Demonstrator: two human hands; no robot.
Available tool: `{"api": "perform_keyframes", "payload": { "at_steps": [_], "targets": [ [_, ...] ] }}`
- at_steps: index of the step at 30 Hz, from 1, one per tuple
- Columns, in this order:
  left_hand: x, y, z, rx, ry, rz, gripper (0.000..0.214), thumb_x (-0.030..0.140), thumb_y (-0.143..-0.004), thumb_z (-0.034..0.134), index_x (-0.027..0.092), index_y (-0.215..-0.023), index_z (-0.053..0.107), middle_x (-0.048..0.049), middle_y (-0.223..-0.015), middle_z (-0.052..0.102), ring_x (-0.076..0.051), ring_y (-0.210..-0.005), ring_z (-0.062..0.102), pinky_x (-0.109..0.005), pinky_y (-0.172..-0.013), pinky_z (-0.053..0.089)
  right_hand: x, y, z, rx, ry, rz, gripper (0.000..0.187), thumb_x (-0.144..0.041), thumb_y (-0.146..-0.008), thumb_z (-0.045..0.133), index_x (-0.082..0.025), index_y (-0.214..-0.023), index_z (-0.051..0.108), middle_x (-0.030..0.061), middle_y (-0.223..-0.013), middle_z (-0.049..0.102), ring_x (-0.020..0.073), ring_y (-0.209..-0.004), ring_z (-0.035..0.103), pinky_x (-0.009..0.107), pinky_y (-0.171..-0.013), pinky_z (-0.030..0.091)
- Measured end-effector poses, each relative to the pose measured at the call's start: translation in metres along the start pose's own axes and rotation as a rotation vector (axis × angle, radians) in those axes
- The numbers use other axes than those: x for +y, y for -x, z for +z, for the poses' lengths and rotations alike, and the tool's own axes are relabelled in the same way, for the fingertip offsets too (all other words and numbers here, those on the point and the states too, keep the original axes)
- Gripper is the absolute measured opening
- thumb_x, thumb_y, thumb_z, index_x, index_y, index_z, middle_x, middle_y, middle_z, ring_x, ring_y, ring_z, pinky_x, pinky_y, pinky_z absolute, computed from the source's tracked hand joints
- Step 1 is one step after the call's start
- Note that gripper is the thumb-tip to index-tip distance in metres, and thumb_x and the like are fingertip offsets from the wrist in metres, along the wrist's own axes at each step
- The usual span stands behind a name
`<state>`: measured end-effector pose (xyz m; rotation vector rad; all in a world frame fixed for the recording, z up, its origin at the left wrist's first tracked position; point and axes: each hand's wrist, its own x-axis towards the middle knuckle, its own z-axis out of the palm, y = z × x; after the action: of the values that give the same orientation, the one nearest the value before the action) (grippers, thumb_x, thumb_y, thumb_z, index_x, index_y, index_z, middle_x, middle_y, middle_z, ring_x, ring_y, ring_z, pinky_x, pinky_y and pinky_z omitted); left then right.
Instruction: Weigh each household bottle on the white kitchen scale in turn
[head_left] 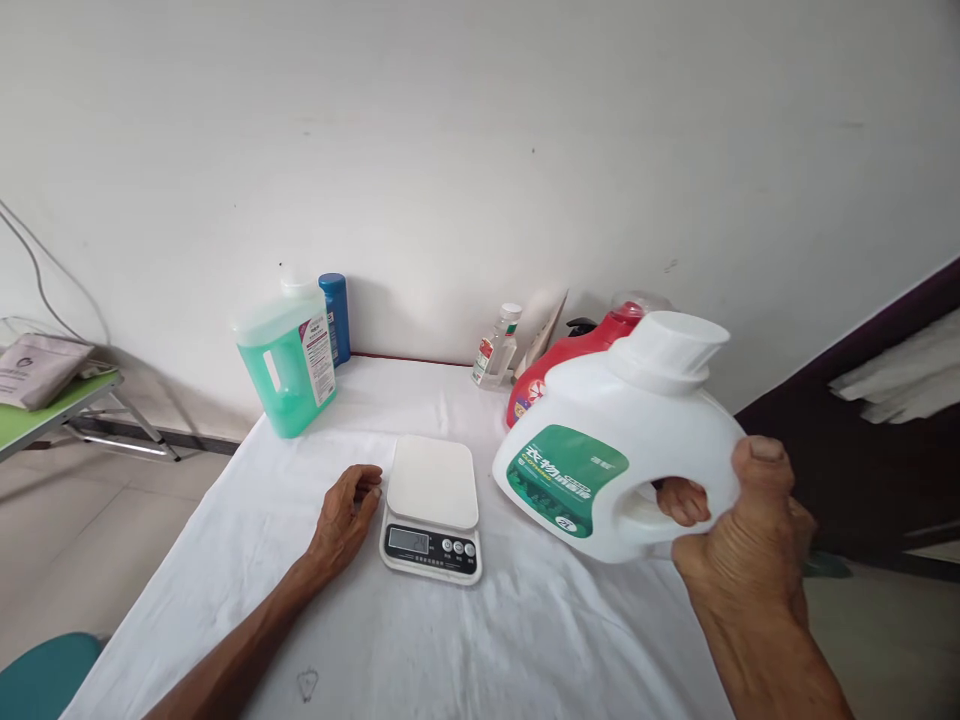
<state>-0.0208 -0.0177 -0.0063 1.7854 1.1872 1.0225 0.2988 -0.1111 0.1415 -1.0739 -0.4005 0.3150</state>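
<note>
My right hand (750,510) is wrapped round the handle of a large white detergent jug (600,400) with a green label. The jug leans to one side at the right of the table, its white cap on top. In the middle lies a white digital kitchen scale (433,482), its platform bare and a faint reading on its display. Beside the scale's left edge rests my left hand (349,510), fingers loosely curled and apart, holding nothing. Whether its fingertips touch the scale I cannot tell.
A jug of green liquid (289,375) and a blue bottle (337,318) stand at the back left. Behind the white jug are a small clear bottle (495,350) and a red bottle (559,360). A white cloth (360,650) covers the table; a wall rises behind.
</note>
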Motion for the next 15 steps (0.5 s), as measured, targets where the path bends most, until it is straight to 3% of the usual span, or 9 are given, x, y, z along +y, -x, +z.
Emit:
{"api": "perform_keyframes", "payload": {
  "at_steps": [8,15],
  "targets": [
    [0.001,0.001,0.0,-0.004,-0.005,-0.002,0.026,0.032,-0.095,0.055,0.018,-0.114,0.064,-0.0089,-0.11,0.072,-0.02,-0.097,0.069,-0.036,-0.088,0.058,0.022,-0.021,-0.014,0.126,-0.017,-0.051,0.045,-0.038,-0.061,0.08,-0.024,-0.044,0.041,-0.0051,-0.043,0.036,0.0077,-0.032,0.031,0.025,-0.026,0.022],
    [0.004,0.001,-0.001,0.011,-0.007,-0.002,0.023,0.027,-0.093,0.056,0.019,-0.113,0.065,-0.0083,-0.109,0.072,-0.019,-0.096,0.069,-0.036,-0.089,0.058,0.032,-0.027,-0.012,0.127,0.024,-0.102,0.044,-0.044,-0.068,0.076,-0.024,-0.047,0.043,-0.0037,-0.046,0.037,0.0078,-0.035,0.03,0.025,-0.028,0.02]
  ]
}}
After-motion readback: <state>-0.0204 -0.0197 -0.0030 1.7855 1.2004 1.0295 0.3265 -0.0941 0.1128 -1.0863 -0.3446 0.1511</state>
